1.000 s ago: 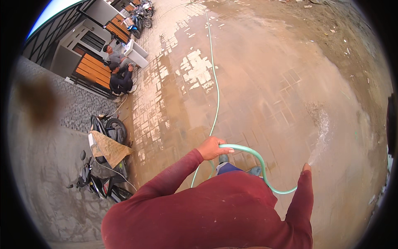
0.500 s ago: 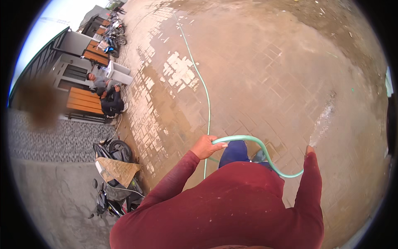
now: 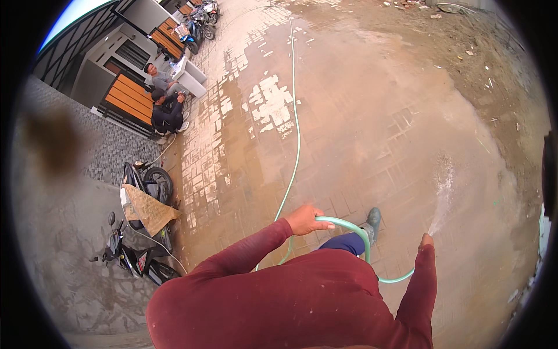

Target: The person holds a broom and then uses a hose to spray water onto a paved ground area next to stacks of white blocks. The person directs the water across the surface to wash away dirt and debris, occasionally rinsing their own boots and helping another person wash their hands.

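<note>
A light green garden hose [image 3: 298, 125] runs from the far pavement toward me and loops in front of my body. My left hand [image 3: 308, 220] is closed around the hose, thumb along it, just left of my blue trouser leg. From there the hose bends down and passes behind my right sleeve. My right hand [image 3: 427, 239], partly hidden by that sleeve, is closed at the hose end. A spray of water [image 3: 444, 195] shoots forward from it onto the wet, muddy brick paving [image 3: 360, 157]. A green rubber boot [image 3: 374, 218] shows between my hands.
Two people sit at the left by an orange slatted gate [image 3: 129, 100] and a white box-like stand [image 3: 190, 77]. Parked motorcycles stand nearer left, one under a tan cover [image 3: 148, 210], and others [image 3: 197, 26] farther off. Dirt and rubble [image 3: 500, 87] border the right side.
The view has turned, so gate and motorcycles sit differently in it. Both hands appear lower, still on the hose. A boot has come into sight ahead of me. Water keeps spraying.
</note>
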The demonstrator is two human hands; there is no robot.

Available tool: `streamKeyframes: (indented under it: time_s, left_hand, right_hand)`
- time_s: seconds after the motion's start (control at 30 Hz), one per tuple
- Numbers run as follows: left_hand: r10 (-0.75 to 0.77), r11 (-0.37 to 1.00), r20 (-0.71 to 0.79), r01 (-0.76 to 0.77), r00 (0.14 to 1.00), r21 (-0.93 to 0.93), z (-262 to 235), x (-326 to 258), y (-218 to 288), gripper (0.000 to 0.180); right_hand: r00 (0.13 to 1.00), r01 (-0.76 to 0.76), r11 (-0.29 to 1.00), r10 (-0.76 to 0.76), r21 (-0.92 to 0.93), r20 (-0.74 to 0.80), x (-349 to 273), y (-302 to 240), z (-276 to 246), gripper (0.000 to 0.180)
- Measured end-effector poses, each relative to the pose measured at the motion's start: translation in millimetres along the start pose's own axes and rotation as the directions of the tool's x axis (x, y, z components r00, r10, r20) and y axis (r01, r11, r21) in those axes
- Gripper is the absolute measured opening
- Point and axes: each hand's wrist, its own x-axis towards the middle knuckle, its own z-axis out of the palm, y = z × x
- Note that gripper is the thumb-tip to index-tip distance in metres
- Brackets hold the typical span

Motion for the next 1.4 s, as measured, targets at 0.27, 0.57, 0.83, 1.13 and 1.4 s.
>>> streamKeyframes:
  time_s: [0.27, 0.57, 0.83, 1.13, 1.4]
  left_hand:
    - [0.010, 0.964, -0.031, -0.018, 0.999, -0.266, 26.3, 139.8, 72.8, 0.037]
    - [0.223, 0.919, 0.131, -0.164, 0.966, -0.358, 21.2, 303.6, 219.7, 0.038]
    - [0.203, 0.933, 0.077, -0.169, 0.976, -0.317, 80.6, 306.4, 280.7, 0.040]
    - [-0.262, 0.895, -0.203, 0.160, 0.943, -0.416, 199.9, 200.0, 301.7, 0.038]
    - [-0.377, 0.867, -0.281, 0.230, 0.883, -0.442, 300.8, 120.6, 332.3, 0.038]
  right_hand:
    - [0.950, -0.313, 0.943, 0.310, 0.114, 0.044, -11.0, -122.9, -82.9, 0.025]
    - [0.937, -0.189, 0.973, 0.218, 0.130, -0.273, 85.8, -57.6, -210.3, 0.029]
    - [0.989, -0.094, 0.995, 0.095, 0.021, -0.111, 138.9, -78.4, -268.3, 0.036]
    - [0.975, -0.023, 0.836, 0.139, -0.549, 0.172, 221.5, -31.5, -359.1, 0.042]
    - [0.985, 0.056, 0.806, 0.050, -0.590, 0.163, 201.1, 6.9, -406.6, 0.050]
